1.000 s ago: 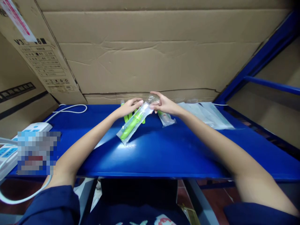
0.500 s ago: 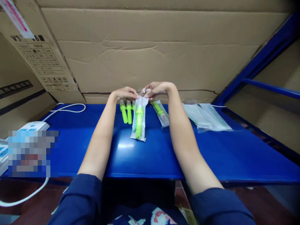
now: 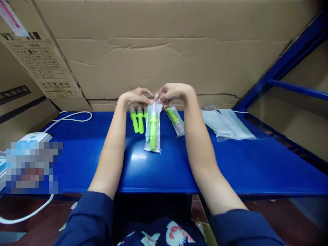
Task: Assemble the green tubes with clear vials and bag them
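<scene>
Both hands pinch the top edge of a clear plastic bag (image 3: 153,131) with a green pen-shaped item inside; the bag hangs upright above the blue table (image 3: 230,160). My left hand (image 3: 135,96) grips the bag's top left corner and my right hand (image 3: 172,93) the top right, fingers closed. Behind the bag, loose green items (image 3: 137,121) lie side by side on the table. A second bagged green item (image 3: 175,120) lies just right of them.
A pile of empty clear bags (image 3: 227,124) lies at the right of the table. A white power strip (image 3: 33,137) with a cable (image 3: 71,118) sits at the left. Cardboard boxes (image 3: 159,51) wall off the back and left. A blue rack frame (image 3: 289,85) stands at right.
The bag swung from a slant to hanging upright as both hands rose and came together at its top edge. My arms drew in closer to the middle.
</scene>
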